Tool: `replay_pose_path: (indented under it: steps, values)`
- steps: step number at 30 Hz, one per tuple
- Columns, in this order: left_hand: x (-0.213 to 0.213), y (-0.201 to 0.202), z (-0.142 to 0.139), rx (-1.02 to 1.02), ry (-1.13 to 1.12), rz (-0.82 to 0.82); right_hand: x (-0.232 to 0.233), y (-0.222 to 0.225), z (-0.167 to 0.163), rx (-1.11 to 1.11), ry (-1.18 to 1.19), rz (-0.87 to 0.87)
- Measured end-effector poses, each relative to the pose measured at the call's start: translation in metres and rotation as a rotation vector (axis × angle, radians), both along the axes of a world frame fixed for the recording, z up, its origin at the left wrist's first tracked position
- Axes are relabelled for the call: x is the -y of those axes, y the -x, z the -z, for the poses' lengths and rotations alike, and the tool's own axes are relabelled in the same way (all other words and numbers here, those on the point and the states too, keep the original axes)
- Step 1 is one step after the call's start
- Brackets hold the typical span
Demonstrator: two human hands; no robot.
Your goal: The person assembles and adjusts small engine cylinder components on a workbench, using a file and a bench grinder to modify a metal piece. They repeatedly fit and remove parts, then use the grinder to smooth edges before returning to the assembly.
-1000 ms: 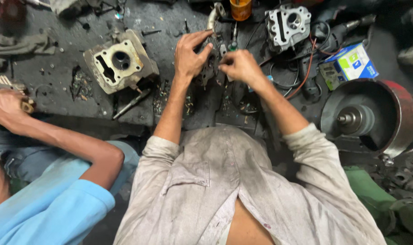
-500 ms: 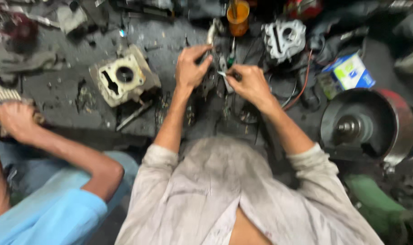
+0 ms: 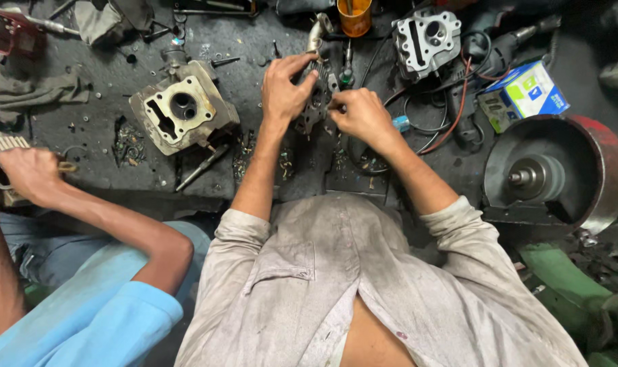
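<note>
My left hand (image 3: 285,88) grips a dark, greasy metal engine part (image 3: 319,102) from the left, with the fingers curled over its top. At the part's right edge, the fingers of my right hand (image 3: 363,115) pinch it. The part is held just above the black workbench (image 3: 105,163), and my hands hide most of it. A small light-blue piece (image 3: 400,124) shows beside my right wrist. My grey shirt fills the lower middle of the view.
A dirty cylinder head (image 3: 183,109) lies to the left, a cleaner one (image 3: 428,37) at the back right. Nearby are an orange cup (image 3: 355,15), a blue-and-white box (image 3: 526,92), cables, and a round metal drum (image 3: 560,177). A co-worker's hand (image 3: 27,173) holds a finned part at far left.
Both my hands stay on the dark part, with the left fingers shifting over its top. The co-worker's hand has moved slightly along the bench edge. The view has shifted a little.
</note>
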State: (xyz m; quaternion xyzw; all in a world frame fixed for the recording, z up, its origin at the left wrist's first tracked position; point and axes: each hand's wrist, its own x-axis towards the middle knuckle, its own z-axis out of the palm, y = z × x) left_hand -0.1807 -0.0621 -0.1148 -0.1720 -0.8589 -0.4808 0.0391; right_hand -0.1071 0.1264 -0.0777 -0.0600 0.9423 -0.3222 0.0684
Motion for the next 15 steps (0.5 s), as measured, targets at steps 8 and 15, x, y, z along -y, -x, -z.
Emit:
replay_pose_path:
  steps: [8,15]
  values:
    - [0.002,-0.003,0.003,-0.073,-0.032,-0.006,-0.002,-0.007,-0.001,-0.092,0.117,0.050]
    - [0.005,-0.005,0.005,-0.082,-0.063,-0.004,0.005,0.005,0.003,0.071,0.109,0.078]
